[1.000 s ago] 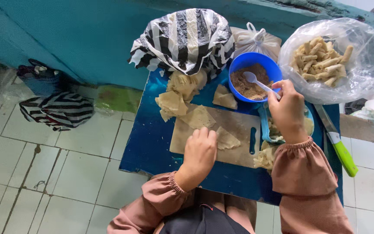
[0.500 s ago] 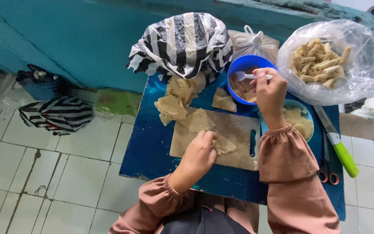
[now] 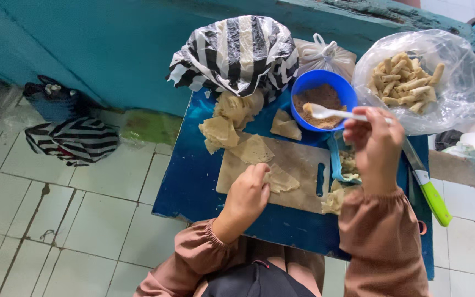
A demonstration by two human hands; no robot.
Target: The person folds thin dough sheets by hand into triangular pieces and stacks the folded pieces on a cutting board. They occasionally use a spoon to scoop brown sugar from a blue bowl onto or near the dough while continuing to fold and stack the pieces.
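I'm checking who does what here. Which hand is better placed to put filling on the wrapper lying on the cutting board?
Right, most likely. The right hand holds the white spoon, loaded, over the blue bowl. The left hand rests its fingers on the wrapper on the cutting board, pinning it.

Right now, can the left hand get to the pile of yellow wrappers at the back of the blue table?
Probably yes. The left hand rests on a wrapper on the cutting board, and the pile of wrappers lies just beyond with nothing between.
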